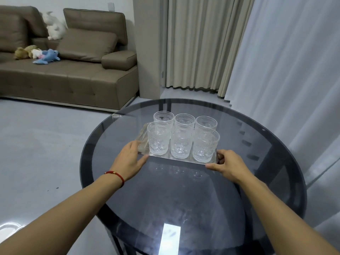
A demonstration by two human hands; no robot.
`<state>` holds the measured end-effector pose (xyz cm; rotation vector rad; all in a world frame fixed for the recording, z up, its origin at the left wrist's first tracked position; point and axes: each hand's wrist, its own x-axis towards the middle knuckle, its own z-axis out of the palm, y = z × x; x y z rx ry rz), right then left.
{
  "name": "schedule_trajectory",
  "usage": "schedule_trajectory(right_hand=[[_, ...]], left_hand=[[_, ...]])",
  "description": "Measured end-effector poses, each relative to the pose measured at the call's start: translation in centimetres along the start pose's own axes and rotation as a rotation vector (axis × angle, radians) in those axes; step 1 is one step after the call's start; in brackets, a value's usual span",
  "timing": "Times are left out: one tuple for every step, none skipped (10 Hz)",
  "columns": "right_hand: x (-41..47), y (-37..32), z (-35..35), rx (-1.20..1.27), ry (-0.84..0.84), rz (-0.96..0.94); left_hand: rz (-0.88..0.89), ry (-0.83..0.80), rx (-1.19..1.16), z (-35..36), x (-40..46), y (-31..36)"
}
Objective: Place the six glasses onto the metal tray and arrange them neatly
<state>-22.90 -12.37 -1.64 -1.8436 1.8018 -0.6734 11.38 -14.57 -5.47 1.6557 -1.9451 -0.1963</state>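
Several clear embossed glasses stand upright on the mirrored metal tray [176, 160], in two rows of three. The near row holds a left glass [158, 138], a middle glass [181, 141] and a right glass [205, 144]. Behind them stands the far row [184, 120]. The tray rests on a round dark glass table [184, 199]. My left hand [129, 160] grips the tray's near left corner. My right hand [227, 163] grips its near right corner, fingers curled over the edge.
A brown sofa [73, 78] with plush toys stands at the back left. Beige and white curtains [239, 52] hang behind and to the right of the table. Grey floor lies to the left.
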Motion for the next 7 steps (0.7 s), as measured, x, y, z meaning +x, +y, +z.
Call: schedule_trajectory(right_hand=[[2.6, -1.0, 0.7, 0.056, 0.028, 0.041], [6.2, -2.0, 2.0, 0.001, 0.056, 0.062], [10.4, -2.1, 3.7, -0.049, 0.104, 0.074], [14.2, -2.1, 5.4, -0.104, 0.171, 0.066], [16.3, -2.6, 6.4, -0.153, 0.188, 0.096], [17.4, -2.8, 7.1, -0.190, 0.210, 0.105], [16.9, -2.5, 7.2, -0.193, 0.201, 0.095]], left_hand=[[-0.058, 0.002, -0.002, 0.1, 2.4, -1.0], [-0.135, 0.009, 0.000, 0.2, 5.3, -2.3], [-0.192, 0.007, 0.005, 0.3, 8.0, -3.5], [-0.228, 0.019, 0.028, 0.6, 10.3, -4.8], [-0.252, 0.016, 0.049, 0.6, 11.9, -5.3], [-0.266, 0.010, 0.027, 0.7, 13.0, -5.7], [-0.269, 0.050, -0.017, 0.7, 12.7, -5.5]])
